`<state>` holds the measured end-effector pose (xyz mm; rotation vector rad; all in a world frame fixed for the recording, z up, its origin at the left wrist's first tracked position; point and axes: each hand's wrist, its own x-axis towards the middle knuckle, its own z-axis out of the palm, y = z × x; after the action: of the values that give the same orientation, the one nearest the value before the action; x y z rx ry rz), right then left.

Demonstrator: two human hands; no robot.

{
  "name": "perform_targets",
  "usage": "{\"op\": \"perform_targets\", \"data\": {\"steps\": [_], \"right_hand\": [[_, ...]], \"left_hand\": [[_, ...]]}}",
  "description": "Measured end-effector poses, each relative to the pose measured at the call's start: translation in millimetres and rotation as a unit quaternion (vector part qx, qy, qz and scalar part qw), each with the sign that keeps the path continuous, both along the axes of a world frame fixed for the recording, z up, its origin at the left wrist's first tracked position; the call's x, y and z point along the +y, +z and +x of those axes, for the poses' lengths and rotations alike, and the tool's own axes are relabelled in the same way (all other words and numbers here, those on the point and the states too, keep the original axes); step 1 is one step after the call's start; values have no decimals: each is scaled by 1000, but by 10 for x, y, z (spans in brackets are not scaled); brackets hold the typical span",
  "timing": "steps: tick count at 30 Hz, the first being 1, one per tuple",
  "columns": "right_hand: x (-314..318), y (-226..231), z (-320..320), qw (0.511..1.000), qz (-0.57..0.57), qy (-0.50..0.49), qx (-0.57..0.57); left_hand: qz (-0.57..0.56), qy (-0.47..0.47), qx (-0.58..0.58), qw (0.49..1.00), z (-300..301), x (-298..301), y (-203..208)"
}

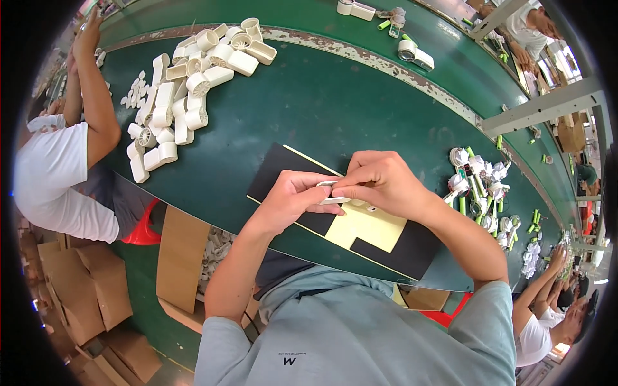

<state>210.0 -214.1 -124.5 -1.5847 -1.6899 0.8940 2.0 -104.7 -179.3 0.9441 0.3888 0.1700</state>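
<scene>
My left hand [288, 198] is closed round a small white plastic casing [335, 201], held just above the work mat. Thumb and fingers of my right hand [386, 183] pinch together at the casing's upper side; whatever lies between those fingertips is hidden. Under both hands is a black foam sheet [412, 256] with pale yellow areas [380, 226]. A little whitish part shows below my right fingers, too small to name.
White fan-shaped casings [193, 83] are heaped at the far left, beside small white discs [133, 94]. To the right lie fan parts with green cylinders [479, 183]. Beyond a worn ledge [380, 64] runs another green surface. A co-worker [58, 167] sits at left, near cardboard boxes [87, 289].
</scene>
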Motion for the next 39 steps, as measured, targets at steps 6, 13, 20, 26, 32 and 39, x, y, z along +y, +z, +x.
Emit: {"op": "perform_targets", "data": {"steps": [6, 13, 20, 26, 32, 39], "right_hand": [[-74, 2, 78, 998, 55, 30, -29], [-455, 203, 322, 997, 49, -11, -66], [-543, -360, 156, 987, 108, -106, -55], [-700, 30, 213, 980, 115, -128, -95], [-570, 212, -51, 973, 170, -97, -125], [-480, 156, -135, 972, 152, -147, -100]], "left_hand": [[28, 1, 34, 999, 50, -3, 28], [-53, 14, 17, 998, 18, 45, 66], [-72, 18, 36, 997, 37, 31, 203], [21, -10, 77, 997, 49, 11, 255], [-28, -25, 70, 997, 72, -98, 201], [39, 36, -15, 998, 44, -366, 147]]}}
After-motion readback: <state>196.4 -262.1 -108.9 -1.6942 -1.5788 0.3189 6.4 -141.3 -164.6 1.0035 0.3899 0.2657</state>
